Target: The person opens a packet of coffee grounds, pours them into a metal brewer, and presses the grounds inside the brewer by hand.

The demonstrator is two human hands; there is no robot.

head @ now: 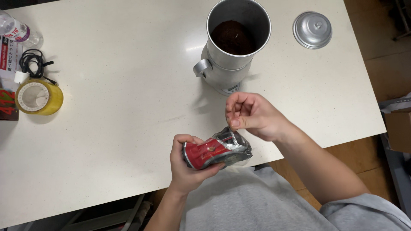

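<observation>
Left hand [185, 164] gripped red foil pouch [216, 152]; right hand [250, 115] pinched its silver top edge. Metal pot [233, 47] already held dark grounds. Likely re-folding pouch; next needs firm crease.

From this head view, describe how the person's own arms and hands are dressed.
Both hands, the left hand and the right hand, are bare, with no gloves, rings or watch showing. The forearms are bare too. A light grey sleeve covers the right upper arm, matching the grey garment below.

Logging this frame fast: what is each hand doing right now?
Left hand: closed around the red and silver foil packet.
Right hand: fingers curled, pinching the packet's torn top edge.
</observation>
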